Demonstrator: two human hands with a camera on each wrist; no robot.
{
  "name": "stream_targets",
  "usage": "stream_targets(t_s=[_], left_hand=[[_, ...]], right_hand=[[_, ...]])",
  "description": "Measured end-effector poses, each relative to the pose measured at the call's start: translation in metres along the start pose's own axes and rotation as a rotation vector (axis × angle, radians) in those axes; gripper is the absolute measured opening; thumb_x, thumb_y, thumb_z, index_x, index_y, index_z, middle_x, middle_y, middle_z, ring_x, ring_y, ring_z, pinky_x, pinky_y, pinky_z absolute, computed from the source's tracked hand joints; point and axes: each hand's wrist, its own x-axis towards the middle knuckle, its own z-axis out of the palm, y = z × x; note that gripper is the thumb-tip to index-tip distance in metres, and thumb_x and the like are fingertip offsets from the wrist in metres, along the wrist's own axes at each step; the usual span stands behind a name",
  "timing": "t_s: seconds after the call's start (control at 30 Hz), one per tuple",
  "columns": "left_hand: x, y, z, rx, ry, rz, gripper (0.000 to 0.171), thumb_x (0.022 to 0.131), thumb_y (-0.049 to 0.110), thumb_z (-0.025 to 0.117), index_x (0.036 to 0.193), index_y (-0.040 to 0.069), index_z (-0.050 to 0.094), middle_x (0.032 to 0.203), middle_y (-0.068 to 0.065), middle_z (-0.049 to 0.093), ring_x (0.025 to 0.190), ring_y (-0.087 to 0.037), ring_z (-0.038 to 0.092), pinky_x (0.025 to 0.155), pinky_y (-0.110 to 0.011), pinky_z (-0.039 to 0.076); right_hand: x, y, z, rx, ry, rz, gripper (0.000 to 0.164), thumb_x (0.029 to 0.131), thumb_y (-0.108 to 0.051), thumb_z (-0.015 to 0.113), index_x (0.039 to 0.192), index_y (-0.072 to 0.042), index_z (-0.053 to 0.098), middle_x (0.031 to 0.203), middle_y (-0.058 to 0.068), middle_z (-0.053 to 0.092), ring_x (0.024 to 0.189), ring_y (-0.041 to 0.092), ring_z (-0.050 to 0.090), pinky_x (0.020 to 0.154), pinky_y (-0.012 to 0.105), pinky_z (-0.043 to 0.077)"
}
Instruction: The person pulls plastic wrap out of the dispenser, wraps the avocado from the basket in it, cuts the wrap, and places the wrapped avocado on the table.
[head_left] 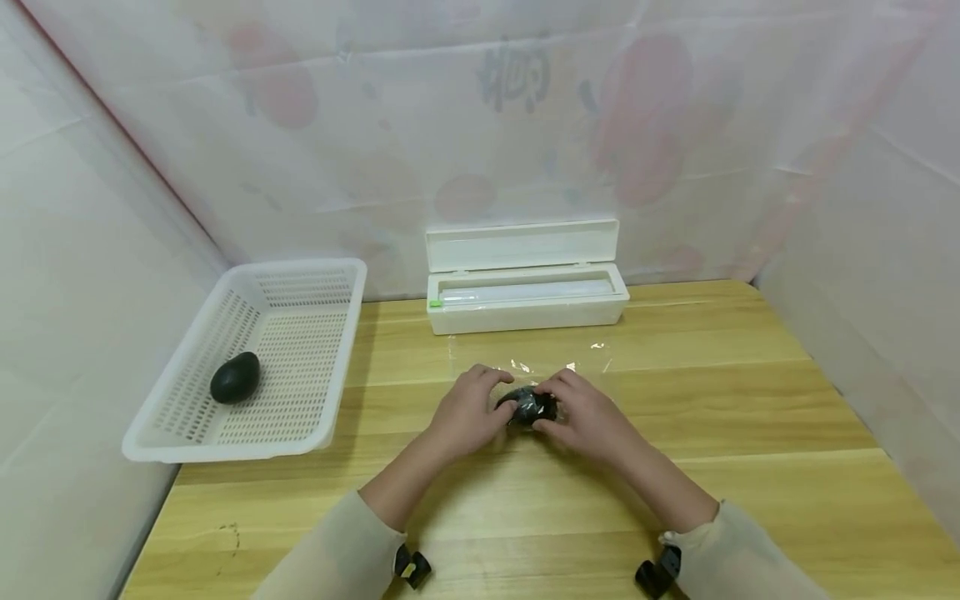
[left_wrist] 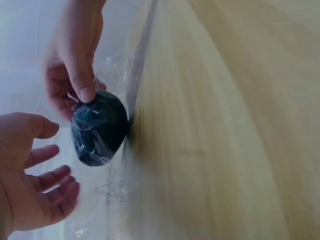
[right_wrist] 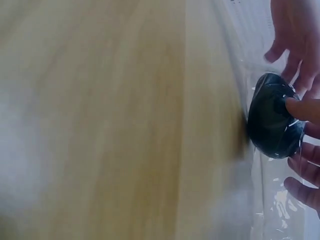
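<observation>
A dark avocado [head_left: 531, 406], partly covered in shiny cling film, lies on the wooden table between both hands. My right hand [head_left: 588, 417] grips it from the right; the right wrist view shows the thumb pressed on top of the avocado [right_wrist: 274, 117] and fingers at its far side. Beside its other end is my left hand [head_left: 470, 408]. In the left wrist view that left hand [left_wrist: 37, 175] has its fingers spread and loosely bent, a small gap from the wrapped avocado [left_wrist: 100, 127]. Clear cling film [right_wrist: 280, 205] spreads out flat beyond the avocado.
A white plastic basket [head_left: 347, 358] stands at the left with another avocado [head_left: 236, 377] inside. At the back, a white dispenser box [head_left: 525, 317] has its lid raised, showing a roll of film [head_left: 525, 292]. Fabric curtains close in the table's back and sides.
</observation>
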Motion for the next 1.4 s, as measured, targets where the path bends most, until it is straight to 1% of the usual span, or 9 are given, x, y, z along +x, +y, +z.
stream_targets(t_s=[0.1, 0.23, 0.47, 0.67, 0.8, 1.0, 1.17, 1.3, 1.4], left_hand=[[-0.004, 0.003, 0.001, 0.085, 0.037, 0.085, 0.038, 0.090, 0.032, 0.071, 0.123, 0.016, 0.064, 0.122, -0.004, 0.059, 0.108, -0.019, 0.056, 0.087, -0.036, 0.052], [-0.004, 0.003, 0.006, 0.159, 0.035, 0.174, 0.041, 0.087, 0.032, 0.075, 0.122, 0.014, 0.064, 0.117, -0.003, 0.058, 0.107, -0.019, 0.055, 0.090, -0.033, 0.052], [0.002, 0.000, 0.013, 0.186, 0.042, 0.170, 0.047, 0.085, 0.025, 0.076, 0.128, 0.012, 0.061, 0.120, -0.004, 0.057, 0.109, -0.019, 0.053, 0.094, -0.033, 0.051], [0.009, -0.004, 0.013, 0.144, 0.028, 0.142, 0.040, 0.090, 0.013, 0.064, 0.130, 0.009, 0.061, 0.122, -0.005, 0.057, 0.110, -0.021, 0.053, 0.095, -0.034, 0.051], [0.012, -0.006, 0.012, 0.134, 0.008, 0.114, 0.041, 0.090, 0.011, 0.060, 0.131, 0.011, 0.060, 0.124, -0.005, 0.057, 0.114, -0.022, 0.054, 0.098, -0.037, 0.050], [0.012, -0.010, 0.008, 0.171, -0.043, 0.111, 0.058, 0.085, 0.016, 0.069, 0.140, 0.019, 0.052, 0.134, -0.006, 0.054, 0.119, -0.024, 0.054, 0.098, -0.042, 0.050], [0.012, -0.018, 0.006, 0.254, -0.065, 0.111, 0.075, 0.078, 0.005, 0.070, 0.145, 0.025, 0.046, 0.141, -0.008, 0.049, 0.124, -0.028, 0.051, 0.096, -0.044, 0.051], [0.013, -0.027, 0.001, 0.303, -0.056, 0.148, 0.071, 0.079, -0.006, 0.063, 0.142, 0.025, 0.050, 0.135, -0.007, 0.053, 0.121, -0.028, 0.052, 0.097, -0.042, 0.050], [0.012, -0.030, -0.005, 0.314, -0.044, 0.173, 0.064, 0.082, 0.000, 0.068, 0.140, 0.023, 0.052, 0.131, -0.004, 0.056, 0.120, -0.027, 0.052, 0.095, -0.044, 0.049]], right_hand=[[0.002, 0.002, -0.002, 0.014, -0.012, 0.036, 0.043, 0.082, -0.030, 0.081, 0.118, -0.012, 0.066, 0.107, -0.003, 0.059, 0.088, 0.012, 0.057, 0.078, 0.034, 0.054], [0.005, 0.006, -0.004, 0.055, -0.032, 0.063, 0.042, 0.085, -0.032, 0.078, 0.121, -0.013, 0.067, 0.106, -0.003, 0.059, 0.091, 0.013, 0.060, 0.080, 0.034, 0.056], [0.013, 0.010, -0.004, 0.161, -0.061, 0.096, 0.037, 0.089, -0.031, 0.073, 0.120, -0.011, 0.068, 0.108, 0.001, 0.062, 0.092, 0.017, 0.061, 0.079, 0.034, 0.055], [0.018, 0.014, -0.004, 0.233, -0.084, 0.139, 0.036, 0.092, -0.036, 0.069, 0.121, -0.014, 0.068, 0.108, -0.001, 0.061, 0.091, 0.015, 0.058, 0.074, 0.030, 0.052], [0.022, 0.018, -0.003, 0.269, -0.108, 0.150, 0.037, 0.094, -0.037, 0.066, 0.122, -0.014, 0.067, 0.109, 0.000, 0.061, 0.092, 0.015, 0.058, 0.073, 0.029, 0.051], [0.025, 0.024, -0.006, 0.266, -0.154, 0.145, 0.039, 0.097, -0.037, 0.061, 0.127, -0.012, 0.065, 0.112, 0.002, 0.061, 0.095, 0.017, 0.061, 0.078, 0.033, 0.052], [0.026, 0.027, -0.008, 0.246, -0.176, 0.157, 0.041, 0.098, -0.039, 0.058, 0.130, -0.013, 0.064, 0.113, 0.001, 0.060, 0.096, 0.015, 0.061, 0.081, 0.034, 0.052], [0.026, 0.026, -0.008, 0.236, -0.183, 0.140, 0.044, 0.099, -0.039, 0.058, 0.131, -0.011, 0.062, 0.112, 0.001, 0.060, 0.094, 0.015, 0.060, 0.079, 0.034, 0.052], [0.027, 0.024, -0.008, 0.224, -0.189, 0.118, 0.045, 0.099, -0.040, 0.057, 0.132, -0.009, 0.062, 0.112, 0.003, 0.060, 0.092, 0.014, 0.059, 0.077, 0.033, 0.052]])
